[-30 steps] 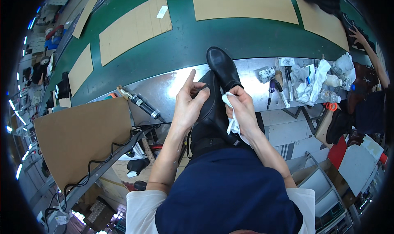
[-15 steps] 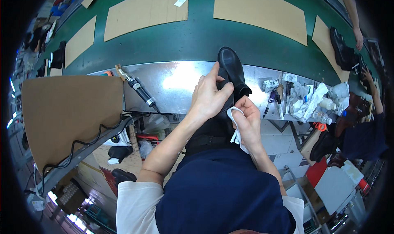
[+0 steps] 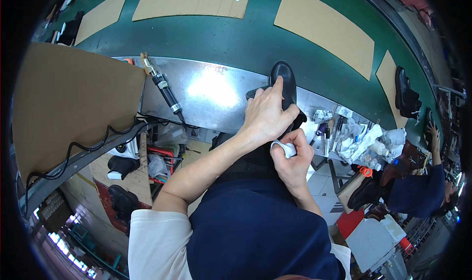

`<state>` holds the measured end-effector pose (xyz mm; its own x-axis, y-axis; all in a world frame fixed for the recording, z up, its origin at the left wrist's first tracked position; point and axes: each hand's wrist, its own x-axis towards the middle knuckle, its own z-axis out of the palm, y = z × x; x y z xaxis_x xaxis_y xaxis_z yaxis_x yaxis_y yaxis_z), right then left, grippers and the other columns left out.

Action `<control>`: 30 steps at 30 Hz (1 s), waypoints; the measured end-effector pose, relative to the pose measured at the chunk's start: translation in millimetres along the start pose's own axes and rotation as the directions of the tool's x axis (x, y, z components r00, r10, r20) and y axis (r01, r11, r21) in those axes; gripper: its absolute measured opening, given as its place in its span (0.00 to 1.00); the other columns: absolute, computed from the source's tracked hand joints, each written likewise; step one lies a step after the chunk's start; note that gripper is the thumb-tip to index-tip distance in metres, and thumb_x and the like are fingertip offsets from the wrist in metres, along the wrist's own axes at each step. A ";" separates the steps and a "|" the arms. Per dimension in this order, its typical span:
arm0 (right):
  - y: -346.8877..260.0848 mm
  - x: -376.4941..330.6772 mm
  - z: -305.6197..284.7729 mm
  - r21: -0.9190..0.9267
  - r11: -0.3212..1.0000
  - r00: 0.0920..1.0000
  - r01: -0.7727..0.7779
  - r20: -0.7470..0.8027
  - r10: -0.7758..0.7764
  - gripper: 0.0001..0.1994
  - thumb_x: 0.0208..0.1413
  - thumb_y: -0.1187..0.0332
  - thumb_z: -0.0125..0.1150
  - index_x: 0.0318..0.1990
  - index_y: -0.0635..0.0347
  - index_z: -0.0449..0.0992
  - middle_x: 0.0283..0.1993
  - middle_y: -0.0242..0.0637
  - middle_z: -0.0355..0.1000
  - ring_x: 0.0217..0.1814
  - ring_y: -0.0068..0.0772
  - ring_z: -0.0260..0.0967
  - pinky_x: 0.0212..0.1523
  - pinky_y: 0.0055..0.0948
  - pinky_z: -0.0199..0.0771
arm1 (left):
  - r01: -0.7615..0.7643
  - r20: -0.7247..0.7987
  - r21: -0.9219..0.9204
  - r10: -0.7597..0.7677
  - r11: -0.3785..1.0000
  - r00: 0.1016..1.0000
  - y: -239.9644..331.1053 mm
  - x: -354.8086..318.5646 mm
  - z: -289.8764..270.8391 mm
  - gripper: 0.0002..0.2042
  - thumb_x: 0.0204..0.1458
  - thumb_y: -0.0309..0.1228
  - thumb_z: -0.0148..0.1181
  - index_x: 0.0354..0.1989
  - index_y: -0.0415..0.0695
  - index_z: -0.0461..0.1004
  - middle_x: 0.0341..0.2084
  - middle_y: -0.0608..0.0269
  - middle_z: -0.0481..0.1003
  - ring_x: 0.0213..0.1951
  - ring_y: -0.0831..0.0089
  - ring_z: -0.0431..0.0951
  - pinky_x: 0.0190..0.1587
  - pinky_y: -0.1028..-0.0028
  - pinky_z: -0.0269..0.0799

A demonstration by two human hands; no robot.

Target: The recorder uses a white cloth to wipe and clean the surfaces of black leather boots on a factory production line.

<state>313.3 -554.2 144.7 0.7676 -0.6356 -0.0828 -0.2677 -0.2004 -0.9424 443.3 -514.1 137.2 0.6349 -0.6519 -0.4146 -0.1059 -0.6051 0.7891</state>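
A black leather boot (image 3: 290, 83) stands toe-away on the edge of the metal worktop. My left hand (image 3: 268, 113) lies over its upper, index finger stretched along the toe, thumb toward the ankle, other fingers bent around it. Another black piece (image 3: 254, 92), perhaps part of a second shoe, pokes out left of that hand; most of it is hidden. Close to my body, just below the boot, my right hand (image 3: 296, 162) is closed on a bunched white cloth (image 3: 285, 148).
A black power screwdriver-like tool (image 3: 167, 94) with a cord lies left on the metal worktop (image 3: 216, 88). Pens, crumpled white wipes (image 3: 361, 142) and small bottles crowd the right. Beyond runs a green belt (image 3: 206, 39) with cardboard sheets (image 3: 324, 29). A co-worker (image 3: 415, 191) is at right.
My view has turned and shifted. The left hand has slid further onto the boot, its finger now on the toe. The right hand's cloth is more bunched up inside the fingers.
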 end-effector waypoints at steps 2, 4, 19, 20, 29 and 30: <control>3.0 -0.6 2.6 0.143 0.980 0.989 -0.137 -0.040 0.144 0.07 0.42 0.78 0.57 0.24 0.63 0.63 0.17 0.27 0.63 0.18 0.14 0.58 0.18 0.17 0.55 | -0.012 -0.018 0.001 0.012 1.000 1.000 -0.1 -0.2 0.5 0.36 0.43 0.39 0.54 0.59 0.28 0.55 0.38 0.47 0.74 0.44 0.53 0.70 0.49 0.63 0.64; -1.5 2.4 2.2 0.304 0.929 0.971 -0.210 -0.042 0.234 0.07 0.42 0.78 0.57 0.24 0.63 0.63 0.17 0.27 0.63 0.18 0.13 0.57 0.19 0.17 0.54 | -0.030 -0.038 0.007 0.030 1.000 0.999 -1.5 -0.3 2.2 0.36 0.42 0.39 0.54 0.59 0.28 0.55 0.37 0.47 0.74 0.44 0.53 0.70 0.49 0.63 0.65; 5.5 -5.9 6.0 -0.094 0.996 1.000 0.008 -0.028 -0.011 0.06 0.43 0.80 0.53 0.26 0.62 0.62 0.18 0.27 0.62 0.18 0.12 0.55 0.19 0.15 0.52 | -0.060 -0.074 -0.007 0.060 0.998 0.996 -7.1 -1.5 4.9 0.36 0.42 0.38 0.53 0.58 0.25 0.54 0.33 0.47 0.74 0.42 0.52 0.70 0.46 0.60 0.66; 4.0 -4.4 6.1 0.073 0.994 0.992 -0.083 -0.085 0.089 0.06 0.43 0.80 0.54 0.26 0.62 0.62 0.18 0.26 0.62 0.18 0.12 0.55 0.19 0.15 0.52 | -0.066 -0.075 -0.006 0.065 0.998 0.995 -7.0 -1.3 5.6 0.36 0.42 0.38 0.53 0.58 0.25 0.54 0.33 0.47 0.74 0.42 0.52 0.70 0.45 0.60 0.66; 3.0 -2.7 3.9 0.262 0.949 0.983 -0.174 -0.012 0.183 0.07 0.44 0.80 0.53 0.25 0.60 0.62 0.19 0.24 0.61 0.20 0.09 0.53 0.21 0.13 0.50 | -0.063 -0.047 0.000 0.063 0.998 0.997 -8.9 -1.4 4.4 0.37 0.43 0.39 0.54 0.59 0.25 0.53 0.36 0.47 0.74 0.43 0.53 0.70 0.47 0.63 0.66; 2.0 -1.0 3.6 0.367 0.903 0.969 -0.225 -0.015 0.247 0.07 0.44 0.80 0.53 0.25 0.60 0.62 0.19 0.24 0.61 0.20 0.09 0.53 0.20 0.13 0.50 | -0.060 -0.038 -0.007 0.059 0.998 0.998 -8.7 -1.4 4.0 0.37 0.43 0.39 0.54 0.59 0.25 0.52 0.36 0.47 0.74 0.43 0.53 0.70 0.47 0.63 0.66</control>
<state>314.1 -551.3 141.7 0.6689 -0.6763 -0.3085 -0.2002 0.2358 -0.9510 440.3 -509.7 129.1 0.6558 -0.6690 -0.3498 -0.1382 -0.5619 0.8156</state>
